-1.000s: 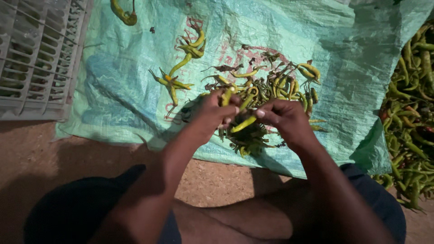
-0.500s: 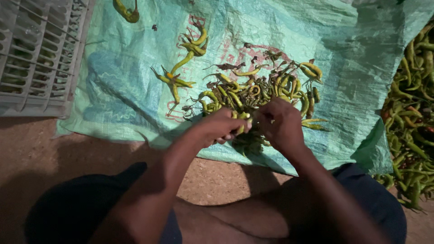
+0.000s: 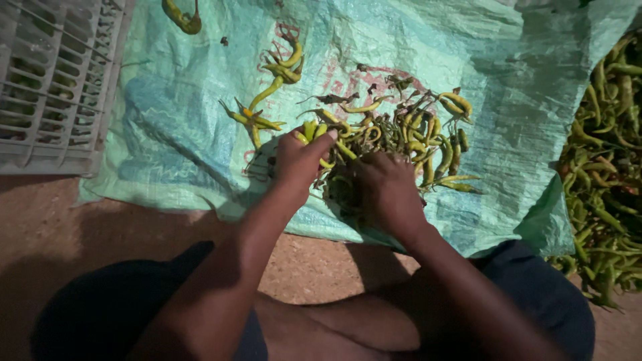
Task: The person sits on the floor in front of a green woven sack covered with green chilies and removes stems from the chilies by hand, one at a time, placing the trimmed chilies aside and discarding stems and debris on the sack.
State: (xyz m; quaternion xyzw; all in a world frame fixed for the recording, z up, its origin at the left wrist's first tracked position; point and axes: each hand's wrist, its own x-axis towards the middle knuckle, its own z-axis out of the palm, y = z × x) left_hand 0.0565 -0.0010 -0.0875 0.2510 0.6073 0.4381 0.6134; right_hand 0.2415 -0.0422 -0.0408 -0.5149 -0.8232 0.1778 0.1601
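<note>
— Chillies, where? 
— Heaped green chilli peppers (image 3: pixel 394 137) near the woven sack's (image 3: pixel 187 134) front edge. 
— Hands? 
— Left hand (image 3: pixel 301 160) pinches one chilli; right hand (image 3: pixel 388 190) digs into the heap, its grasp hidden. 
— Step? 
— Sorting, I'd judge; next needs a clean single pick.

Right hand (image 3: pixel 388 190) hides the chillies under it; crate (image 3: pixel 53 87) at left and chilli heap (image 3: pixel 605 167) at right are cut off by the edges.
</note>
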